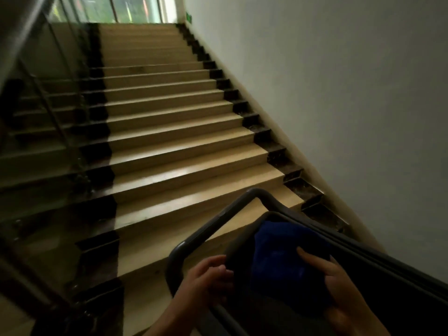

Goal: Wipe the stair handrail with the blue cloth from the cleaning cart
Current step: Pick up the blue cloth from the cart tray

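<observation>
A folded blue cloth lies in the dark top tray of the cleaning cart at the lower right. My right hand rests on the cloth's near right side, thumb on top and fingers curled at its edge. My left hand touches the tray's left rim beside the cloth, fingers bent. The cart's grey push bar loops around in front of both hands. The stair handrail slopes up along the far left, over thin metal balusters, blurred and dim.
A flight of tan steps with dark side borders climbs ahead to a bright window. A plain white wall runs up the right side. The cart stands at the foot of the stairs against that wall.
</observation>
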